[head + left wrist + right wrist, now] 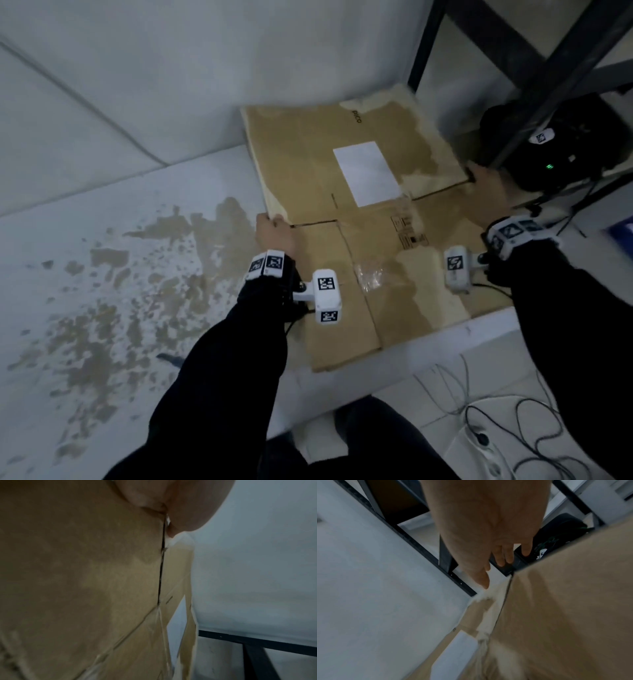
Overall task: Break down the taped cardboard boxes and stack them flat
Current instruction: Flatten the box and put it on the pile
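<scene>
A flattened brown cardboard box (301, 164) lies on the floor against the wall, with a white label (366, 173) on its far panel and torn paper patches. My left hand (274, 229) curls over the box's left edge, beside the slit between two flaps. The left wrist view shows the left hand (180, 507) pinching the edge of the cardboard (85, 574) there. My right hand (486, 195) is at the right edge, by the opposite slit. In the right wrist view the right hand (498, 558) has its fingers straight, just off the torn corner of the cardboard (565, 601).
A black metal shelf frame (513, 85) stands at the right, close to my right hand, with a black device (555, 150) showing a green light under it. Cables (496, 428) lie at the lower right. The floor (102, 291) on the left is stained brown. Crumpled clear tape (368, 277) lies on the near panel.
</scene>
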The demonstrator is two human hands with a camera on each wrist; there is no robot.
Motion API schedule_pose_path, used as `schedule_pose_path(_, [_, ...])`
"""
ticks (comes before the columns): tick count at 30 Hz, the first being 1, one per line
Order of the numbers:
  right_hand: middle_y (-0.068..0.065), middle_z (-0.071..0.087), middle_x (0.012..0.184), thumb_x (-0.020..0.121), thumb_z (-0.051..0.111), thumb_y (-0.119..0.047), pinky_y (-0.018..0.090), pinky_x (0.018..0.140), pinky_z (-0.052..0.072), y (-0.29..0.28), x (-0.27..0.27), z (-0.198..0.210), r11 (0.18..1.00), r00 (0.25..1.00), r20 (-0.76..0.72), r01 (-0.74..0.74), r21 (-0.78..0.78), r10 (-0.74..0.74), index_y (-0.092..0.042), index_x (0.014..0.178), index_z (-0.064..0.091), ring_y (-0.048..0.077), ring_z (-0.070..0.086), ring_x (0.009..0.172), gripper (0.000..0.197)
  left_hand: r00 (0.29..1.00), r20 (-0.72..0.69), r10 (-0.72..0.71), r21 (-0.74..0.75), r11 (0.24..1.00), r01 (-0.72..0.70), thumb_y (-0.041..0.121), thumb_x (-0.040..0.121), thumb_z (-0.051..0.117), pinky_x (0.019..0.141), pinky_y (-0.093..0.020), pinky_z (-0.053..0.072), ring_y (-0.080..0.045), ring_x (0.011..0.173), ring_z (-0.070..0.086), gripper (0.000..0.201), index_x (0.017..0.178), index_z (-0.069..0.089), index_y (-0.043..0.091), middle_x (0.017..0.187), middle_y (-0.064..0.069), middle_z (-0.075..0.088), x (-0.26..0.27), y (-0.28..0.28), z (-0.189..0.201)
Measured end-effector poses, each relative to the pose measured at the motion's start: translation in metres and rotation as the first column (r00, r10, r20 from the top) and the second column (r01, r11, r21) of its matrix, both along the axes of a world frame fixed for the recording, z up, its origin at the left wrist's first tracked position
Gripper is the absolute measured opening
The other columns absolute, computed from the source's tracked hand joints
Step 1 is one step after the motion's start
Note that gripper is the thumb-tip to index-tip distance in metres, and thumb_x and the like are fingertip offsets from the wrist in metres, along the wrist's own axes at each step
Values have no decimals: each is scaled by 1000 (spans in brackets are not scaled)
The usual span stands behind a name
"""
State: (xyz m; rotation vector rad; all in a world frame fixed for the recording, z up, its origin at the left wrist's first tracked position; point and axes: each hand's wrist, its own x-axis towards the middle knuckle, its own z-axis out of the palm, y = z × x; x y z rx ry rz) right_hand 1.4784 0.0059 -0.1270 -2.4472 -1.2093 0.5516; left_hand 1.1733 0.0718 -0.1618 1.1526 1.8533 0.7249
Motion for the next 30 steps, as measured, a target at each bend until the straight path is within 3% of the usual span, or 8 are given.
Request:
schedule_pose_path(4, [21,41,136,78,48,-60,53,105,31,-18,-14,-42,958,975,-100,-216,-187,200,-6,130,45,42,39,127,75,992,-19,126,-19,992,-126,4,98,37,97,-32,32,-36,122,47,36,131,41,-7,133,-26,45,16,10,-17])
schedule_pose_path(9, [9,-29,153,75,50,-74,69,104,-14,-26,-43,-68,888,961,-96,-277,-367,260,-29,149,-10,33,-31,139,106,995,28,-100,-73,992,102,31,87,65,107,-37,33,-29,136,35,85,151,11,20,155,-12,23,13,-3,-29])
schedule_pose_path(13, [10,-33,152,75,49,-75,68,103,-14,-17,-38,-69,866,955,-103,-296,-403,278,-30,148,-16,35,-32,137,108,931,-172,-322,-205,936,286,47,83,66,114,-42,23,-31,146,12,100,152,-4,32,159,-6,-16,17,-3,-39])
schedule_pose_path(17, [9,-34,151,75,48,-76,67,104,-13,-15,-38,-67,853,953,-90,-300,-427,290,-32,147,-18,34,-32,138,108,904,-209,-374,-238,916,324,53,85,62,115,-42,21,-35,146,12,97,152,-6,32,158,-9,-19,15,-2,-36])
schedule_pose_path(21, [12,-16,157,80,54,-65,64,108,-7,-21,-46,-70,915,973,-57,-230,-330,224,-28,151,3,34,-20,143,95,879,-217,-425,-183,902,391,30,97,48,111,-33,26,-32,142,27,67,153,11,27,160,-15,6,-2,-31,-23])
schedule_pose_path(25, [18,47,133,81,37,-42,51,106,30,-45,-86,-77,950,951,33,-305,-67,307,-8,120,53,36,39,127,54,955,31,-295,-68,953,297,17,100,43,104,-23,33,-17,131,45,45,145,38,17,145,-4,45,-47,-114,-16])
schedule_pose_path(28, [13,64,106,89,39,-28,39,90,44,-73,-136,-70,869,884,-97,-421,259,457,-7,100,63,30,56,100,33,985,167,-54,-62,996,65,19,100,46,65,-26,53,-13,82,69,24,111,64,7,107,-11,69,-86,-197,-16])
schedule_pose_path(30, [6,65,96,95,48,-16,24,79,49,-92,-180,-55,806,763,-280,-497,321,582,-12,102,63,18,58,86,17,959,254,125,-197,977,-75,19,100,44,42,-21,42,-14,55,65,26,86,61,5,82,-8,68,-112,-256,-23])
